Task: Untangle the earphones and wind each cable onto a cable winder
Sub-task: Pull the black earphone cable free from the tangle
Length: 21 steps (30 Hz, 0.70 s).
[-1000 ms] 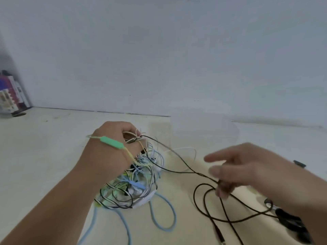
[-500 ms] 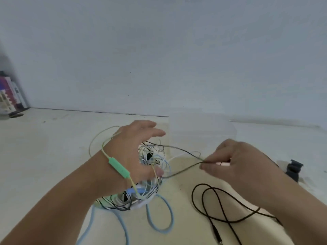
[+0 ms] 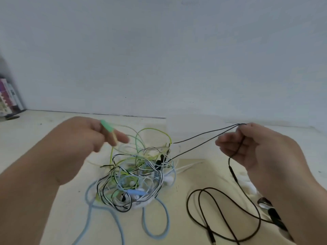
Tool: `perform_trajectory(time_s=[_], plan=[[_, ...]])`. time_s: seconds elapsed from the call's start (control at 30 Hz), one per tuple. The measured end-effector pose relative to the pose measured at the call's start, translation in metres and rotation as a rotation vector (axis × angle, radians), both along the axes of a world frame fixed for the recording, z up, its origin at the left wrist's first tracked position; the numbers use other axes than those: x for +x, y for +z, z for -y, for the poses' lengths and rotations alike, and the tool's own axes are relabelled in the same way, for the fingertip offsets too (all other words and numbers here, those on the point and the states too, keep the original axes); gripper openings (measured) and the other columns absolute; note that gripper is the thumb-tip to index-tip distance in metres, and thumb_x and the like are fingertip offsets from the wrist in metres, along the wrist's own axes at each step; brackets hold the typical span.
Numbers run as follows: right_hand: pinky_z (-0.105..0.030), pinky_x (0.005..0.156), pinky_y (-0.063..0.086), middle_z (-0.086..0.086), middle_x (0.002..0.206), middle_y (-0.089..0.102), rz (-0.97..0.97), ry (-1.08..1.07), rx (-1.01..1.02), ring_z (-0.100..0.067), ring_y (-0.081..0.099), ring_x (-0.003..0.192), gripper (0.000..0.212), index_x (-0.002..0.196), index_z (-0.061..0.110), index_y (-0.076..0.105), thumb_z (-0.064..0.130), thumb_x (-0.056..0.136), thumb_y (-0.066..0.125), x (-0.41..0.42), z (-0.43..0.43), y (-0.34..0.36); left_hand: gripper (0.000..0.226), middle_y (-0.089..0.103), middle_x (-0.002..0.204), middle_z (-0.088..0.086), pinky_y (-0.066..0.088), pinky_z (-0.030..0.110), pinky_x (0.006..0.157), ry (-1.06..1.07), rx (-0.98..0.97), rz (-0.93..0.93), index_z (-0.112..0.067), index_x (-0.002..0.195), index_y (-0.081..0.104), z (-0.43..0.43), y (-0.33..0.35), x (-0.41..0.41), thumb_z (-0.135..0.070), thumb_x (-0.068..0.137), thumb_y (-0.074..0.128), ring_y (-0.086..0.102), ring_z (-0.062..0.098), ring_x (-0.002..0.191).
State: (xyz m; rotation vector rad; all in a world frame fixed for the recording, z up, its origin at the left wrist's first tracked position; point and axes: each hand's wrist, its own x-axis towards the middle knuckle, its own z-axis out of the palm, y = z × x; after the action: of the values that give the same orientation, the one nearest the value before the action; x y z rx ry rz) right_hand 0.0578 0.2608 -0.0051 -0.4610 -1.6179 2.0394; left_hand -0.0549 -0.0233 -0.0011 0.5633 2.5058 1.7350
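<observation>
A tangle of earphone cables (image 3: 136, 175) in green, yellow, white, blue and black lies on the pale table (image 3: 44, 131). My left hand (image 3: 85, 137) is raised left of the tangle, and a green cable with a green remote (image 3: 107, 127) runs across its fingers. My right hand (image 3: 251, 147) is raised to the right and pinches a black cable (image 3: 203, 138), which stretches in two strands back into the tangle. More of that black cable lies in loops (image 3: 224, 214) on the table below my right forearm.
A light blue cable (image 3: 155, 220) loops on the table in front of the tangle. Black and silver earbud parts (image 3: 270, 211) lie at the right beside my forearm. Books (image 3: 8, 99) stand at the far left against the wall.
My right hand has lifted up and to the right, drawing the black cable taut out of the tangle. My left hand has risen off the tangle, carrying the green cable.
</observation>
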Motion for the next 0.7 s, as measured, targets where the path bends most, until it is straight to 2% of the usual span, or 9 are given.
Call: perform_trajectory(time_s=[0.07, 0.17, 0.23, 0.27, 0.33, 0.37, 0.47, 0.57, 0.7], plan=[[-0.051, 0.091, 0.053, -0.022, 0.079, 0.071, -0.079, 0.139, -0.062, -0.038, 0.072, 0.082, 0.028, 0.069, 0.006, 0.048, 0.005, 0.096, 0.041, 0.001, 0.002, 0.003, 0.054, 0.075, 0.066, 0.001, 0.046, 0.037, 0.092, 0.336, 0.041, 0.006, -0.017, 0.045, 0.067, -0.003, -0.003, -0.004, 0.021, 0.068, 0.036, 0.068, 0.017, 0.086], [-0.054, 0.094, 0.05, -0.027, 0.091, 0.071, -0.165, 0.388, -0.077, -0.043, 0.069, 0.093, 0.02, 0.063, 0.01, 0.043, 0.013, 0.082, 0.049, 0.003, 0.009, 0.002, 0.047, 0.068, 0.069, 0.001, 0.036, 0.023, 0.056, 0.646, 0.09, -0.253, -0.032, 0.057, 0.069, -0.011, -0.003, -0.006, 0.005, 0.067, 0.043, 0.051, 0.02, 0.057], [-0.052, 0.091, 0.051, -0.027, 0.101, 0.07, -0.241, 0.545, -0.026, -0.043, 0.067, 0.103, 0.021, 0.06, 0.014, 0.048, 0.025, 0.07, 0.063, 0.005, 0.011, -0.003, 0.036, 0.067, 0.081, -0.005, 0.043, 0.024, 0.057, 0.494, 0.179, -0.454, -0.037, 0.075, 0.066, -0.024, 0.002, 0.01, -0.007, 0.067, 0.049, 0.058, 0.011, 0.066], [-0.049, 0.09, 0.052, -0.027, 0.106, 0.069, -0.275, 0.621, 0.023, -0.041, 0.066, 0.107, 0.024, 0.06, 0.016, 0.05, 0.029, 0.067, 0.068, 0.005, 0.012, -0.006, 0.035, 0.069, 0.092, -0.006, 0.049, 0.022, 0.068, 0.317, 0.191, -0.506, -0.039, 0.09, 0.064, -0.034, 0.002, 0.023, -0.012, 0.07, 0.054, 0.063, 0.003, 0.078], [-0.046, 0.089, 0.051, -0.025, 0.108, 0.067, -0.318, 0.76, 0.106, -0.039, 0.063, 0.107, 0.028, 0.061, 0.016, 0.048, 0.032, 0.072, 0.069, 0.007, 0.014, -0.008, 0.05, 0.067, 0.113, -0.018, 0.044, 0.016, 0.093, -0.006, 0.042, -0.517, -0.041, 0.12, 0.054, -0.053, -0.001, 0.047, -0.032, 0.074, 0.07, 0.061, -0.003, 0.107], [-0.047, 0.089, 0.048, -0.026, 0.105, 0.066, -0.329, 0.818, 0.131, -0.04, 0.061, 0.103, 0.029, 0.062, 0.014, 0.046, 0.03, 0.075, 0.067, 0.008, 0.013, -0.008, 0.062, 0.063, 0.117, -0.028, 0.038, 0.009, 0.096, -0.112, -0.073, -0.486, -0.045, 0.128, 0.049, -0.063, -0.002, 0.058, -0.045, 0.071, 0.075, 0.056, -0.009, 0.114], [-0.049, 0.091, 0.042, -0.025, 0.099, 0.064, -0.347, 0.892, 0.176, -0.045, 0.056, 0.099, 0.027, 0.063, 0.013, 0.049, 0.029, 0.079, 0.064, 0.01, 0.012, -0.004, 0.054, 0.061, 0.11, -0.035, 0.036, 0.001, 0.079, -0.246, -0.242, -0.416, -0.049, 0.12, 0.055, -0.074, -0.014, 0.066, -0.051, 0.072, 0.08, 0.054, -0.024, 0.098], [-0.045, 0.094, 0.041, -0.021, 0.098, 0.065, -0.392, 0.864, 0.192, -0.035, 0.06, 0.104, 0.024, 0.063, 0.016, 0.053, 0.03, 0.079, 0.063, 0.01, 0.008, -0.002, 0.025, 0.062, 0.096, -0.023, 0.038, 0.008, 0.063, -0.266, -0.31, -0.424, -0.041, 0.101, 0.063, -0.069, -0.015, 0.058, -0.043, 0.08, 0.076, 0.056, -0.015, 0.071], [-0.041, 0.09, 0.051, -0.021, 0.1, 0.066, -0.421, 0.765, 0.195, -0.032, 0.06, 0.105, 0.026, 0.061, 0.015, 0.057, 0.033, 0.077, 0.068, 0.008, 0.009, -0.003, 0.004, 0.061, 0.091, -0.017, 0.039, 0.016, 0.071, -0.136, -0.328, -0.49, -0.037, 0.089, 0.066, -0.065, -0.016, 0.049, -0.04, 0.088, 0.068, 0.056, -0.005, 0.084]])
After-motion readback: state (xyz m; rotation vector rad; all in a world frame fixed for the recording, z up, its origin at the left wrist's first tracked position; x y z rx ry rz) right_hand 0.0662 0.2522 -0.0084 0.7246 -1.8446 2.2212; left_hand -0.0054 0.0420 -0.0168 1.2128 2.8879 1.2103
